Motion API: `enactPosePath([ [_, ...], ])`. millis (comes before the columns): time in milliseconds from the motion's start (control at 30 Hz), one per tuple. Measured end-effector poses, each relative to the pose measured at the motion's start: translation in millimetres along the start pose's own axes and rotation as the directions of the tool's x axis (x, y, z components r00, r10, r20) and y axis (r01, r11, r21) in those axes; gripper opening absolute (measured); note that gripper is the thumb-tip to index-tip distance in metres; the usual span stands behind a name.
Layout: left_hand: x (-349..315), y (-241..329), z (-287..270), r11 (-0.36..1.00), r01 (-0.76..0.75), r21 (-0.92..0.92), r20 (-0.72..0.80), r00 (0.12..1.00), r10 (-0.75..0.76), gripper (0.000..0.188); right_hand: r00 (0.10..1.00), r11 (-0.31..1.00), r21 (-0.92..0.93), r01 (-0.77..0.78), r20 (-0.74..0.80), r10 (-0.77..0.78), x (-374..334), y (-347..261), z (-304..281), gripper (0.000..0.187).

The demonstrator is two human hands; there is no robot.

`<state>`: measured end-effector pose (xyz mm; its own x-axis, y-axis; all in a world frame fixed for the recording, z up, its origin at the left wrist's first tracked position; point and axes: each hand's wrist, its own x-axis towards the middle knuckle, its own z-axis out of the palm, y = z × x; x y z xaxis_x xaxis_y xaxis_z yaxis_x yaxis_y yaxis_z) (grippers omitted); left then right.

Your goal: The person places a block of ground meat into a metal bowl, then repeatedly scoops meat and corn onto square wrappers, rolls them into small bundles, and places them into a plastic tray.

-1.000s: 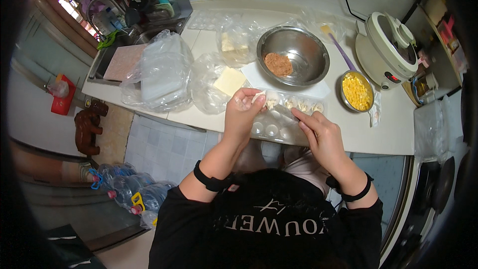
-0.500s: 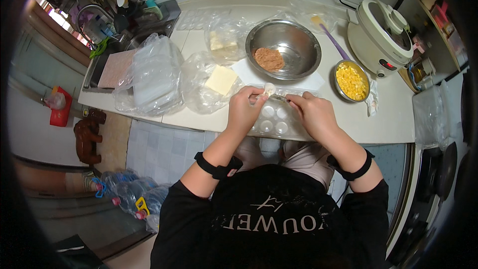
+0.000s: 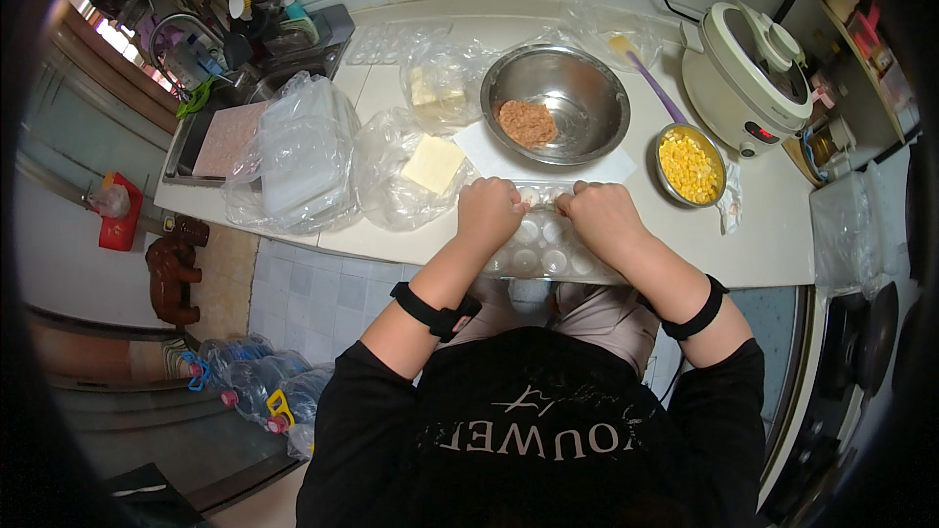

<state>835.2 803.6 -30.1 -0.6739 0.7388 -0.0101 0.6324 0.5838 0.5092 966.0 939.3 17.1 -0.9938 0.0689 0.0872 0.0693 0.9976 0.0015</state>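
Observation:
A clear plastic tray (image 3: 554, 232) with round cups lies at the counter's near edge, several cups holding pale round pieces. My left hand (image 3: 491, 209) is closed over its far left part, fingertips against a small white doughy piece (image 3: 529, 197). My right hand (image 3: 602, 212) is also closed, knuckles up, over the tray's far right part; what its fingers hold, if anything, is hidden. Just beyond stands a steel bowl (image 3: 597, 127) with a lump of pinkish-brown minced filling (image 3: 527, 124). Left of my left hand, a stack of square pale dough wrappers (image 3: 433, 164) rests on a plastic bag.
A small bowl of corn kernels (image 3: 689, 166) stands at the right, before a cream-coloured cooker (image 3: 748, 78). A purple-handled spatula (image 3: 650, 78) lies behind it. At the left are bagged plastic boxes (image 3: 303, 156) and a sink (image 3: 181, 161). Large water bottles (image 3: 264, 381) stand on the floor.
Both hands have lowered from above the tray to its far part, with fists turned knuckles up. The white piece in the left hand's pinch is now down at the tray.

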Motion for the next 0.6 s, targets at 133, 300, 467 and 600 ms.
enactPosePath([
  [133,4.2,2.8,1.2,0.996,0.005,0.088,0.034,0.999,-0.008,0.016,0.999,0.998,-0.041,0.046,0.018,-0.045,0.5,-0.8,-8.0,0.013],
  [300,7.8,3.5,2.2,0.991,-0.005,0.135,0.054,0.999,-0.002,0.016,1.000,0.996,0.083,-0.019,-0.020,0.020,-17.1,9.7,-34.6,0.012],
  [467,5.9,6.8,-3.3,0.997,-0.016,0.076,0.038,0.999,0.014,0.018,0.959,0.923,0.338,-0.182,-0.146,0.243,-54.7,35.0,-59.1,0.014],
  [600,3.9,-6.7,-26.9,0.970,0.046,-0.237,-0.075,0.995,-0.065,0.017,0.867,0.807,0.522,-0.275,-0.229,0.443,-83.5,46.0,-39.6,0.016],
])
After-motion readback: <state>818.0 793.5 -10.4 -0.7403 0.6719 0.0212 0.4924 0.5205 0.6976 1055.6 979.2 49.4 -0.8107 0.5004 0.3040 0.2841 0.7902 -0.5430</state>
